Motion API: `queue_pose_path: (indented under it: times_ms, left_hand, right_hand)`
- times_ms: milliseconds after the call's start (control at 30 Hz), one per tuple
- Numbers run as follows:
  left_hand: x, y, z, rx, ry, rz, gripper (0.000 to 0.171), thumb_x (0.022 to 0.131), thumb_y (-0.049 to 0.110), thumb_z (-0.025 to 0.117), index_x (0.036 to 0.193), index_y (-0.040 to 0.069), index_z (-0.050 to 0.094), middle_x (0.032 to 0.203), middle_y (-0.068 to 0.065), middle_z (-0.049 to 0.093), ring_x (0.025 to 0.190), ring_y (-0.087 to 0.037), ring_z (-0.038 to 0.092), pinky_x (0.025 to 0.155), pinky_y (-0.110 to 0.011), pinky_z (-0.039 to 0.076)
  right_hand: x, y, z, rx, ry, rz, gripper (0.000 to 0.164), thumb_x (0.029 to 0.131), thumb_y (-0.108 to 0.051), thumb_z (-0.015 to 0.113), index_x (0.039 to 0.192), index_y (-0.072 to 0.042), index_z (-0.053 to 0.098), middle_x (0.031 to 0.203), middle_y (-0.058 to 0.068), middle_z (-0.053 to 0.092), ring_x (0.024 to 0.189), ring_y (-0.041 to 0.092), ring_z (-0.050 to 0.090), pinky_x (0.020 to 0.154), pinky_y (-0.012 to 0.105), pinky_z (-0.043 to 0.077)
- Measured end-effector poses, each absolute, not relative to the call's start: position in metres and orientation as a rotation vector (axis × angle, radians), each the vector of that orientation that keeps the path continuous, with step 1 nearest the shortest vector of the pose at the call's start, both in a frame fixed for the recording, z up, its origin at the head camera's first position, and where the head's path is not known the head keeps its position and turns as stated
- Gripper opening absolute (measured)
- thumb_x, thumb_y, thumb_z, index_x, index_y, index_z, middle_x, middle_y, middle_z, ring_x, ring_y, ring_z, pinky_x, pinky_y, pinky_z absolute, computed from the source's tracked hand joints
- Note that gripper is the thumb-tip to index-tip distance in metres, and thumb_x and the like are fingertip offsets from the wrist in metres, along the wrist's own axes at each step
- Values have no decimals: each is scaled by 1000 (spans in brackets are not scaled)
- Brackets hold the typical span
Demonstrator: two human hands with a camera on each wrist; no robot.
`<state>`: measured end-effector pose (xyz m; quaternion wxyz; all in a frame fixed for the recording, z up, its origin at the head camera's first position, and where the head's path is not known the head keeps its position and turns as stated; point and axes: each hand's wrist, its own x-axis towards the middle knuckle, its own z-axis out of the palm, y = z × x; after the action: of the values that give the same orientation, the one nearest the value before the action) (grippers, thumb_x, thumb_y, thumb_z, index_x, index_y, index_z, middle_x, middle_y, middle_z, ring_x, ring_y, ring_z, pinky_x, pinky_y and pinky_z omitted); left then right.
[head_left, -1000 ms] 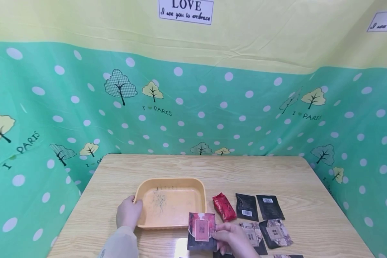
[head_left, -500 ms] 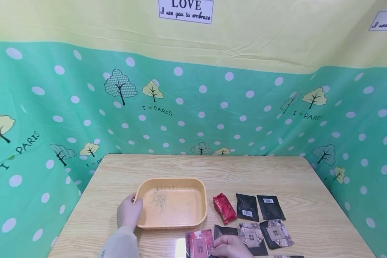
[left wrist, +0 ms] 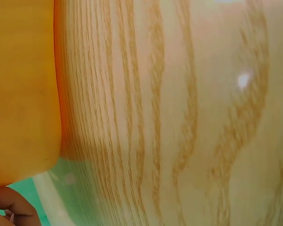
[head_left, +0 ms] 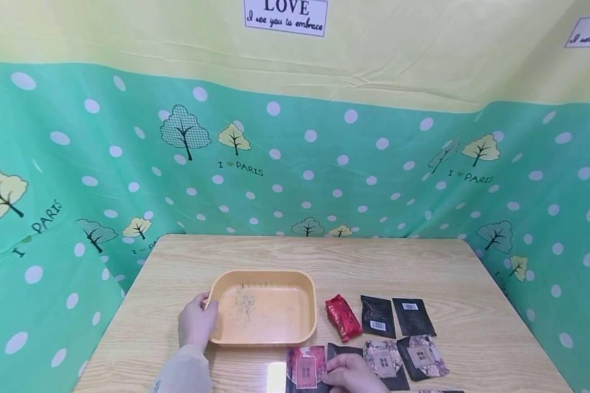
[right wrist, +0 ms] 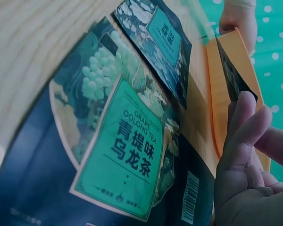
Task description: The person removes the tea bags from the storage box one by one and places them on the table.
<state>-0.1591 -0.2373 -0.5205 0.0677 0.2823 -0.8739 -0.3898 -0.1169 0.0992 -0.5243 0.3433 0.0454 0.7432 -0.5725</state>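
My left hand (head_left: 196,322) grips the left rim of an orange plastic tray (head_left: 263,344), which holds no items. In my right hand (head_left: 351,374) a square tea sachet (head_left: 306,368) with a red floral print is pinched at its right edge, just in front of the tray. The right wrist view shows that sachet (right wrist: 232,70) edge-on between thumb and fingers. Below it lies a dark sachet (right wrist: 132,146) labelled Grape Oolong Tea. Only a few curled fingers (left wrist: 14,207) of the left hand show beside the tray wall in the left wrist view.
Right of the tray lie a red packet (head_left: 343,317), two black sachets with barcodes, (head_left: 377,316) and two floral-printed sachets (head_left: 385,363). Another black sachet (head_left: 343,352) is partly behind my right hand. One more shows at the bottom edge. Polka-dot cloth (head_left: 324,180) surrounds the wooden table (head_left: 398,262).
My right hand has drawn the red-printed sachet towards me, away from the tray's front wall, then shifted it slightly right. A black sachet behind it shows more. My left hand stays on the rim.
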Motion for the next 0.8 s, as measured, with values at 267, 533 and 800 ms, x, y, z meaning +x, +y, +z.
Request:
queue_pose_path:
  times_ms: [267, 533, 800]
  left_hand:
    - [-161, -237, -521, 823, -2646, -1217, 45, 89, 24, 46, 126, 0, 53, 109, -25, 56, 96, -37, 55, 81, -50, 47]
    - [-162, -236, -523, 827, -2640, -1229, 45, 89, 23, 45, 127, 0, 52, 108, -24, 55, 95, -36, 54, 78, -48, 48]
    - [-163, -236, -523, 828, -2654, -1225, 44, 89, 24, 47, 126, 2, 53, 98, -18, 54, 81, -28, 54, 58, -30, 47]
  right_hand:
    - [-120, 95, -529, 120, 1955, -1492, 17, 79, -14, 69, 89, -1, 64, 66, -2, 59, 54, 7, 56, 52, 19, 48]
    - [-122, 86, -533, 129, 1995, -1504, 23, 78, -11, 70, 94, 1, 59, 62, 0, 62, 50, 7, 57, 48, 20, 49]
    - [-119, 78, -539, 13, 2137, -1455, 25, 75, -11, 72, 84, -4, 49, 58, 2, 59, 48, 9, 57, 44, 22, 47]
